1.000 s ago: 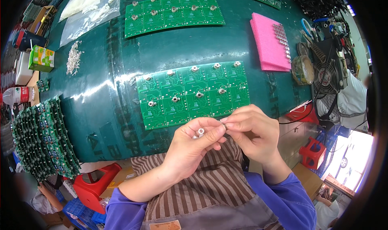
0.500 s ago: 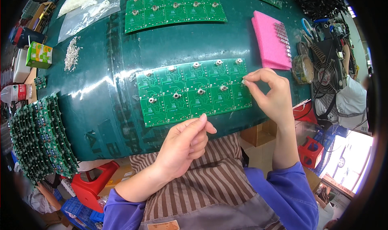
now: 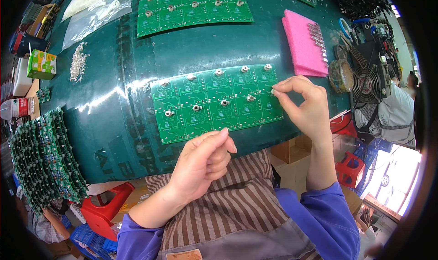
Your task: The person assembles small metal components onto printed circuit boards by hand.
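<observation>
A green circuit board panel lies flat on the table below my hands. Two rows of small round metal components stand on it; the front-row section at its right end carries none. My right hand is over that right end, thumb and forefinger pinched on a small whitish part near the board's surface. Close to the front edge of the panel, my left hand is closed with fingers curled and thumb against the forefinger; what lies inside it, if anything, is hidden.
A similar panel lies farther back. Pink foam holding small metal components is at right. Tiny white parts are heaped left, by a plastic bag. Stacked populated boards stand front left. A fan stands far right.
My left hand has shifted slightly left and its fingers curl a little differently. The right hand keeps its pinch at the panel's right end. The whole view has moved slightly.
</observation>
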Action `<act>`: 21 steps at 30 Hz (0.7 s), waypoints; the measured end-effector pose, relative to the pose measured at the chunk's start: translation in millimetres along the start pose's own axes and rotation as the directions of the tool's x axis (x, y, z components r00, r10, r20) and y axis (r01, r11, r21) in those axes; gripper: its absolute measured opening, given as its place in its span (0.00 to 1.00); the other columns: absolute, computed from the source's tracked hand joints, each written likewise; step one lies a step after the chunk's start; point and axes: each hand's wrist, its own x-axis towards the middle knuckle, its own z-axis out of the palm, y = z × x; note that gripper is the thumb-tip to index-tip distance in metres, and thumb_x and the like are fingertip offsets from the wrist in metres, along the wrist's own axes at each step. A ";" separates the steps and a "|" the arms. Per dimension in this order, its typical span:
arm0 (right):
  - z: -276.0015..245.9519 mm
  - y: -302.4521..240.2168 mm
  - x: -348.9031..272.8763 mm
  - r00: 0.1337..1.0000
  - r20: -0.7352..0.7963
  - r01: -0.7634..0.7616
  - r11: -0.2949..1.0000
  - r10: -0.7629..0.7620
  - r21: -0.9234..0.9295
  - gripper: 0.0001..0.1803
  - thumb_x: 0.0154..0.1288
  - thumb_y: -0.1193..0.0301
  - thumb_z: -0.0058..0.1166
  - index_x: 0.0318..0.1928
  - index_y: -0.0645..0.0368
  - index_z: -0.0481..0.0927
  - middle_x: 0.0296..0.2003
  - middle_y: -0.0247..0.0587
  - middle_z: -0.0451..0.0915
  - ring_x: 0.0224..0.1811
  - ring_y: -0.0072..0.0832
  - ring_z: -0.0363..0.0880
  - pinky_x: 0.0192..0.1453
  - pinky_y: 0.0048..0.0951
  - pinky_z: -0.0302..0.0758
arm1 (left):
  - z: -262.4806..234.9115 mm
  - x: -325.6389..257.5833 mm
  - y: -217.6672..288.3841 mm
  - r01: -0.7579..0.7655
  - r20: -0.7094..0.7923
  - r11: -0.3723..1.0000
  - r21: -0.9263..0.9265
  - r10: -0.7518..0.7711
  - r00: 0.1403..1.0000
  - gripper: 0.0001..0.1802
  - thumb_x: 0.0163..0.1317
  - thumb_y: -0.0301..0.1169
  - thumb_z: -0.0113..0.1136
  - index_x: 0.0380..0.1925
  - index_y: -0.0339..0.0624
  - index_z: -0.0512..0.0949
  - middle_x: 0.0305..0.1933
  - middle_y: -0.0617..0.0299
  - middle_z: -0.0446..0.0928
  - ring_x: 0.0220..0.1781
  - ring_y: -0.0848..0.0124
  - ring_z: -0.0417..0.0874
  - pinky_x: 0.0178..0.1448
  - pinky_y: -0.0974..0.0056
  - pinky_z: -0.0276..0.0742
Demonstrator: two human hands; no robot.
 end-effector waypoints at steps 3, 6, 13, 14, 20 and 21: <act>-0.8 1.0 0.2 1.000 0.005 0.011 1.000 -0.011 -0.004 0.03 0.49 0.82 0.58 0.27 0.65 0.79 0.26 0.42 0.81 0.30 0.33 0.81 0.36 0.27 0.75 | -0.2 0.0 0.3 -0.006 -0.007 1.000 0.002 0.006 1.000 0.17 0.70 0.38 0.40 0.26 0.42 0.72 0.14 0.76 0.48 0.14 0.84 0.47 0.15 0.75 0.42; -2.6 0.4 0.3 1.000 0.028 -0.005 1.000 0.005 -0.011 0.03 0.49 0.83 0.58 0.27 0.66 0.79 0.27 0.42 0.82 0.32 0.32 0.81 0.38 0.26 0.75 | -0.6 0.3 0.0 -0.021 -0.008 1.000 -0.005 0.020 1.000 0.17 0.70 0.37 0.40 0.26 0.42 0.72 0.14 0.76 0.48 0.14 0.83 0.47 0.15 0.75 0.43; -3.7 -0.8 1.5 0.997 0.067 -0.040 0.999 0.041 -0.023 0.04 0.48 0.84 0.58 0.28 0.67 0.80 0.28 0.42 0.82 0.34 0.30 0.81 0.40 0.25 0.75 | -1.1 1.5 -0.6 -0.016 -0.004 1.000 -0.015 0.015 1.000 0.17 0.70 0.38 0.41 0.26 0.41 0.72 0.14 0.76 0.48 0.14 0.83 0.48 0.15 0.75 0.43; -3.1 -0.3 1.6 0.997 0.067 -0.040 0.999 0.041 -0.023 0.04 0.48 0.84 0.58 0.28 0.67 0.80 0.28 0.42 0.82 0.34 0.30 0.81 0.40 0.25 0.75 | -1.2 1.6 -0.7 -0.013 -0.002 1.000 -0.020 0.013 1.000 0.17 0.70 0.38 0.41 0.26 0.41 0.72 0.14 0.76 0.48 0.14 0.83 0.48 0.15 0.76 0.43; 0.6 1.1 -0.6 1.000 0.015 0.024 1.000 -0.024 -0.017 0.04 0.48 0.82 0.59 0.27 0.65 0.78 0.26 0.42 0.80 0.31 0.35 0.80 0.36 0.29 0.75 | -2.0 1.7 -1.9 -0.019 0.001 0.999 -0.025 0.019 1.000 0.17 0.70 0.38 0.41 0.26 0.41 0.72 0.14 0.76 0.48 0.14 0.84 0.48 0.15 0.76 0.43; 1.1 0.6 -1.9 1.000 0.009 0.024 1.000 -0.024 -0.018 0.04 0.48 0.83 0.59 0.27 0.65 0.78 0.26 0.42 0.81 0.31 0.35 0.80 0.37 0.29 0.75 | -2.1 1.6 -1.8 -0.020 0.001 0.999 -0.026 0.020 1.000 0.17 0.70 0.38 0.41 0.26 0.41 0.72 0.14 0.76 0.48 0.14 0.84 0.48 0.15 0.76 0.43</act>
